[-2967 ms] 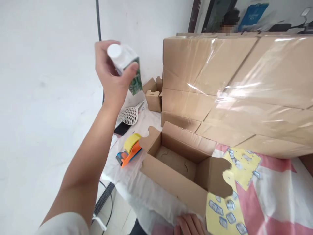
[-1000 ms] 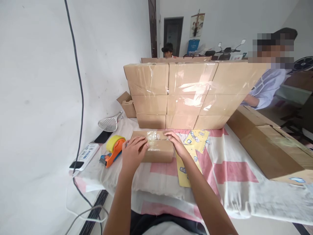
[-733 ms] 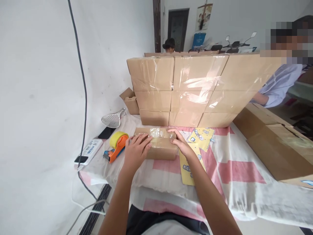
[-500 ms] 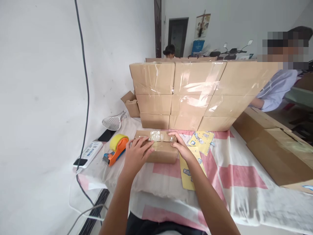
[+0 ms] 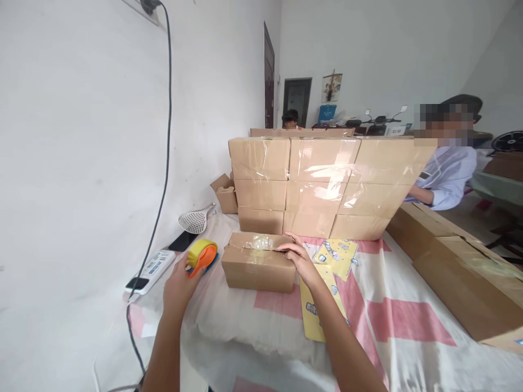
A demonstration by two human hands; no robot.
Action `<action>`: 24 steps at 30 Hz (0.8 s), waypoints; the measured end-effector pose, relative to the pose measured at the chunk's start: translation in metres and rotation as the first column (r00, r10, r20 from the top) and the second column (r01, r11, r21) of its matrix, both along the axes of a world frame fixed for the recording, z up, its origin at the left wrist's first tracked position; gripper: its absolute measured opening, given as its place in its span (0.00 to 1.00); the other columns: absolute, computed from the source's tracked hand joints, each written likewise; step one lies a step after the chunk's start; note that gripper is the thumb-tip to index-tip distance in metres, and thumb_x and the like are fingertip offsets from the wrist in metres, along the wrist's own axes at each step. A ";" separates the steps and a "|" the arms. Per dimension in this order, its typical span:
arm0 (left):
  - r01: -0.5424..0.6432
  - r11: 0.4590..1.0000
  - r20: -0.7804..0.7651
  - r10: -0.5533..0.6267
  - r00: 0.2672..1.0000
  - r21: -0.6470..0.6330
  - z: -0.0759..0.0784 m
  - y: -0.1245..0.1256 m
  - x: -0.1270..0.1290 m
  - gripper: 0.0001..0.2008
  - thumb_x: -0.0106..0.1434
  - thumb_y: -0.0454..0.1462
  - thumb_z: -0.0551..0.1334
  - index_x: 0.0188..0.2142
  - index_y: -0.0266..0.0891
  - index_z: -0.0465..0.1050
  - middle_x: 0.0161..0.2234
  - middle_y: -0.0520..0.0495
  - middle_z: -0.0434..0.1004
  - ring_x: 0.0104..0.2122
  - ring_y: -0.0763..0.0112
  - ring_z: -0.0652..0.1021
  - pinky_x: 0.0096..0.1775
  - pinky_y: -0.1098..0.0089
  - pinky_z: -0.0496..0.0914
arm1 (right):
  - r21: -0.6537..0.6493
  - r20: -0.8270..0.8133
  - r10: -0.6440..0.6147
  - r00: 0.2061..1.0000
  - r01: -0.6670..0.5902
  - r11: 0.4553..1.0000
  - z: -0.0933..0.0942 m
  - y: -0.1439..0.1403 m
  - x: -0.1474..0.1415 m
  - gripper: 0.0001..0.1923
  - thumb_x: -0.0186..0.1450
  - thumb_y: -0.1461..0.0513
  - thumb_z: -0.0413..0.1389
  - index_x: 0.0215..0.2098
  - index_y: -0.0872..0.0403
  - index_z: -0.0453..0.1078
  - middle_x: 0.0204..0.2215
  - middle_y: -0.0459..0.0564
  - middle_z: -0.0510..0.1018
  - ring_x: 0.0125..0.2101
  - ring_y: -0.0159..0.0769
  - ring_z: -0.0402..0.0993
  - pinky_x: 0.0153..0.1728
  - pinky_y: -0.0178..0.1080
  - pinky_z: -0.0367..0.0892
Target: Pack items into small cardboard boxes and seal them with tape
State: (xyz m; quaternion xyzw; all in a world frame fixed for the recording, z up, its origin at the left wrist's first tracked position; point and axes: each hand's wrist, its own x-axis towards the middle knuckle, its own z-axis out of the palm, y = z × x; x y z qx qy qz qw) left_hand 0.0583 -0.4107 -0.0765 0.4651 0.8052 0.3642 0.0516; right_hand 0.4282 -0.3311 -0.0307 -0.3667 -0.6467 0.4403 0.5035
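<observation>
A small cardboard box (image 5: 257, 272) lies on the cloth in front of me, with clear tape across the seam of its top. At its right end my right hand (image 5: 301, 264) holds it, fingers over the upper edge. To the left of the box, my left hand (image 5: 180, 283) is closed around an orange and blue tape dispenser (image 5: 204, 260) that carries a yellow-rimmed roll of tape. Part of the dispenser is hidden by the fingers.
A wall of taped cardboard boxes (image 5: 314, 188) stands behind. Yellow printed sheets (image 5: 314, 310) lie right of the small box. Left are a white slotted skimmer (image 5: 194, 221), a dark phone (image 5: 182, 242) and a power strip (image 5: 153, 269). Long cartons (image 5: 461, 283) and a person (image 5: 449, 169) are at the right.
My left hand has left the small box and moved left onto the tape dispenser. My right hand stays at the box's right end. The camera view has tilted up.
</observation>
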 end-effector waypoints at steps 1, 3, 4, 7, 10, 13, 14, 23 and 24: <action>0.021 0.999 0.023 -0.020 1.000 -0.035 -0.003 -0.004 -0.003 0.37 0.61 0.51 0.65 0.67 0.45 0.61 0.62 0.40 0.73 0.54 0.52 0.79 0.52 0.60 0.71 | -0.008 0.004 0.008 1.000 -0.008 1.000 0.001 0.000 0.000 0.17 0.55 0.64 0.54 0.36 0.45 0.82 0.64 0.49 0.67 0.69 0.46 0.54 0.65 0.49 0.55; 0.030 0.998 0.044 -0.027 0.999 -0.051 -0.005 -0.010 -0.002 0.37 0.62 0.49 0.64 0.68 0.46 0.58 0.60 0.40 0.75 0.54 0.53 0.79 0.53 0.60 0.70 | -0.033 0.002 0.019 1.000 -0.019 0.999 0.004 -0.001 0.000 0.18 0.53 0.65 0.54 0.37 0.45 0.82 0.63 0.49 0.68 0.69 0.47 0.54 0.63 0.50 0.58; 0.027 0.998 0.052 -0.024 0.998 -0.049 -0.005 -0.013 0.000 0.37 0.62 0.49 0.64 0.68 0.46 0.58 0.59 0.40 0.76 0.54 0.53 0.79 0.53 0.60 0.70 | -0.048 -0.006 0.015 1.000 -0.015 0.999 0.005 -0.002 0.000 0.18 0.53 0.64 0.54 0.37 0.45 0.82 0.64 0.49 0.68 0.69 0.48 0.55 0.62 0.50 0.60; 0.011 0.998 0.040 -0.009 0.999 -0.054 -0.001 -0.016 0.007 0.36 0.62 0.49 0.63 0.67 0.45 0.59 0.58 0.38 0.76 0.56 0.49 0.76 0.55 0.55 0.69 | -0.088 -0.059 -0.028 0.998 0.022 0.996 0.005 -0.006 0.001 0.19 0.54 0.62 0.58 0.43 0.45 0.81 0.67 0.49 0.65 0.67 0.50 0.59 0.60 0.50 0.63; -0.086 0.990 0.033 0.091 0.995 -0.111 0.004 -0.015 0.010 0.36 0.61 0.51 0.62 0.66 0.42 0.63 0.60 0.36 0.75 0.64 0.36 0.66 0.60 0.42 0.61 | -0.078 -0.148 -0.038 0.988 0.027 0.997 0.002 -0.007 0.001 0.29 0.56 0.59 0.62 0.57 0.44 0.76 0.69 0.50 0.63 0.66 0.47 0.61 0.63 0.48 0.60; -0.117 0.982 0.114 0.134 0.984 -0.148 0.007 -0.011 0.008 0.33 0.59 0.52 0.64 0.61 0.42 0.68 0.56 0.37 0.78 0.64 0.33 0.64 0.61 0.36 0.57 | -0.085 -0.211 -0.013 0.977 -0.005 0.996 0.001 -0.007 0.001 0.39 0.57 0.58 0.63 0.67 0.44 0.65 0.67 0.52 0.68 0.63 0.44 0.65 0.63 0.48 0.61; -0.106 0.983 0.139 0.127 0.982 -0.147 0.007 -0.010 0.007 0.32 0.59 0.52 0.64 0.60 0.42 0.69 0.54 0.38 0.80 0.63 0.34 0.67 0.60 0.37 0.59 | -0.096 -0.218 -0.012 0.976 -0.010 0.995 0.001 -0.007 0.001 0.41 0.57 0.58 0.63 0.69 0.45 0.63 0.65 0.53 0.70 0.62 0.44 0.66 0.63 0.48 0.61; -0.179 0.984 0.294 0.171 0.940 -0.001 -0.019 -0.009 0.014 0.30 0.64 0.53 0.58 0.59 0.38 0.68 0.48 0.39 0.82 0.50 0.51 0.80 0.52 0.55 0.71 | -0.203 -0.284 -0.062 0.957 0.003 0.979 0.002 -0.009 -0.004 0.44 0.54 0.59 0.60 0.69 0.48 0.61 0.66 0.54 0.69 0.63 0.46 0.66 0.62 0.47 0.63; -0.199 0.980 0.297 0.184 0.937 0.019 -0.022 -0.009 0.017 0.29 0.65 0.53 0.57 0.59 0.39 0.68 0.48 0.40 0.82 0.51 0.49 0.79 0.54 0.53 0.70 | -0.209 -0.272 -0.057 0.961 -0.001 0.978 0.002 -0.009 -0.005 0.44 0.54 0.60 0.59 0.70 0.48 0.61 0.65 0.54 0.70 0.62 0.46 0.67 0.60 0.47 0.64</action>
